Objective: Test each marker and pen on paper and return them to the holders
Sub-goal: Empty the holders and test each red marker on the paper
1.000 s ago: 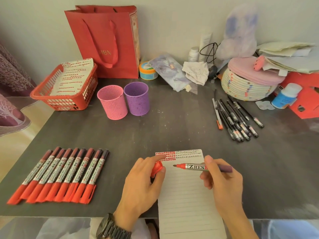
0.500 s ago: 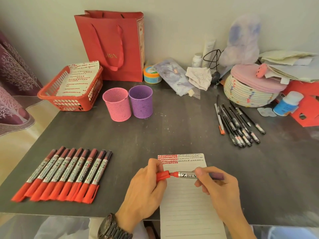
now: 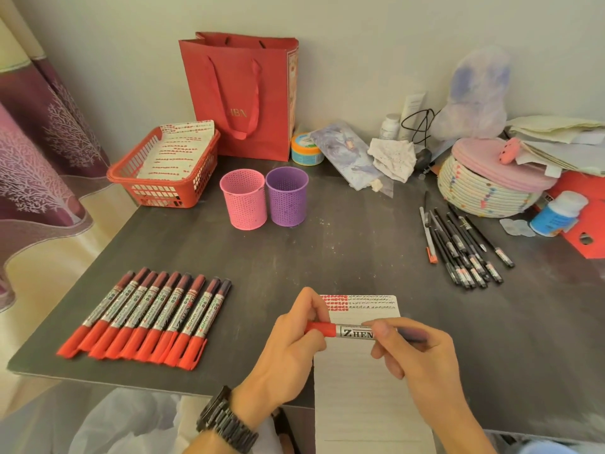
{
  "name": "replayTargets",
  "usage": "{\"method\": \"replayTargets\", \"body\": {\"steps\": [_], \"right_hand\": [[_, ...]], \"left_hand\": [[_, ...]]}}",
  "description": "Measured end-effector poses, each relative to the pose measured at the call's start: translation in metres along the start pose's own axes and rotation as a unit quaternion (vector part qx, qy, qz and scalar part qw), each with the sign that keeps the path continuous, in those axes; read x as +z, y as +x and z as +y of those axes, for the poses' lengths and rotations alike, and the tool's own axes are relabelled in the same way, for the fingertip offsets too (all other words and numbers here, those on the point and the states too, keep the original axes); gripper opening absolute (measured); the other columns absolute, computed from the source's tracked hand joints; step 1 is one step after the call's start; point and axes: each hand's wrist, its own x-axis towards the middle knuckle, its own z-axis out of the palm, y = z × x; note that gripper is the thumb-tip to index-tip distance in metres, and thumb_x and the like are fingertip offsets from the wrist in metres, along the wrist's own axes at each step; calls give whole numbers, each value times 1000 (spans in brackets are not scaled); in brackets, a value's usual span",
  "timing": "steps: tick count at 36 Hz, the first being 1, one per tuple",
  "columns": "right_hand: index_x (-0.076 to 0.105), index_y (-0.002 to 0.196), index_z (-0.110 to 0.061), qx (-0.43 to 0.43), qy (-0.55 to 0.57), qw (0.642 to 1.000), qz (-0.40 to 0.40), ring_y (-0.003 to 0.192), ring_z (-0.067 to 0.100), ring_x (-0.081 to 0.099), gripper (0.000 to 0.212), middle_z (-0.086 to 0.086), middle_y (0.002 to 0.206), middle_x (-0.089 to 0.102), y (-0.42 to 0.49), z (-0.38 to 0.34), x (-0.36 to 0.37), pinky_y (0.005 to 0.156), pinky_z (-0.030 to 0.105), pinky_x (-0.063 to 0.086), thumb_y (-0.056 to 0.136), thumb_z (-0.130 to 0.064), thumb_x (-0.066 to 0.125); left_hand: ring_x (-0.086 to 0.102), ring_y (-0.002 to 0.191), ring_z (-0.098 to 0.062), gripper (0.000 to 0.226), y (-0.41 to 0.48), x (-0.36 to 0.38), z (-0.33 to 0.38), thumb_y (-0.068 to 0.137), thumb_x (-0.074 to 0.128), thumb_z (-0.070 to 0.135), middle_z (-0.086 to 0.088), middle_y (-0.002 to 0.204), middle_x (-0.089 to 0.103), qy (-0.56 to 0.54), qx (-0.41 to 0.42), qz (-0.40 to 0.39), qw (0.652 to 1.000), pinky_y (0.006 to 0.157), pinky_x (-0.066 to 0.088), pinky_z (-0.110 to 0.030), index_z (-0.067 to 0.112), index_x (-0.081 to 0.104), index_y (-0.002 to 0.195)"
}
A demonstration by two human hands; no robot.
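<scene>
Marker (image 3: 354,332): cap on, held level over paper (image 3: 360,394), near centre.
Left hand (image 3: 288,350): I see it gripping the red cap (image 3: 322,328).
Right hand (image 3: 417,357): pinching the barrel.
Pink holder (image 3: 244,206), purple holder (image 3: 287,199): side by side, far.

Nine red markers (image 3: 140,319) lie left of the left hand (image 3: 291,348), a tenth marker (image 3: 355,331) between it and the right hand (image 3: 422,358), two holders (image 3: 244,204) beyond them, one paper sheet (image 3: 357,394) beneath.

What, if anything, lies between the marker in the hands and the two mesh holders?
Nothing visible. Only bare table lies between the marker and the pink holder and purple holder.
</scene>
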Motion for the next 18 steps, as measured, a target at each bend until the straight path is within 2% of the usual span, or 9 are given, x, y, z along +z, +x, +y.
{"method": "replayTargets", "body": {"steps": [3,8,11,14,16,18], "right_hand": [[84,85,-29,5,3,1000,-2,45,14,36,30,9,59,67,-3,-6,1,42,21,31,69,-54,78],[83,82,-33,-10,-79,995,-59,44,3,47,27,4,59,69,-9,-23,-4,47,12,35,70,-57,83],[78,86,-43,-28,-143,986,-77,54,0,57,22,-6,65,69,-14,-27,-1,54,8,39,74,-58,66],[68,94,-53,-53,-215,973,-69,58,0,50,21,-15,67,63,-21,-27,6,56,12,38,87,-68,55],[67,96,-51,-58,-209,975,-55,57,0,49,24,-18,63,60,-25,-27,13,55,12,35,89,-69,52],[71,96,-39,-30,-160,986,-42,55,-1,49,39,-19,60,58,-28,-27,20,55,11,35,83,-68,49]], "left_hand": [[35,60,-10,22,1,-2,12,72,45,7,15,66,54,-12,9,15,1000,56,31,-26,27,43,80],[33,53,-14,19,3,-13,33,71,43,12,-6,63,58,39,17,0,999,49,29,-29,30,42,77],[33,52,-16,10,5,-18,43,68,40,26,-3,55,45,100,44,-6,994,50,29,-30,29,41,78],[35,52,-16,12,9,-20,53,68,38,31,3,53,45,135,47,-11,990,52,31,-34,30,42,79],[39,53,-15,15,12,-23,60,67,39,35,3,56,49,158,37,-15,987,55,33,-35,31,45,80],[47,58,-11,24,17,-30,66,64,43,38,7,68,59,183,15,-20,983,59,38,-33,35,48,87]]}}
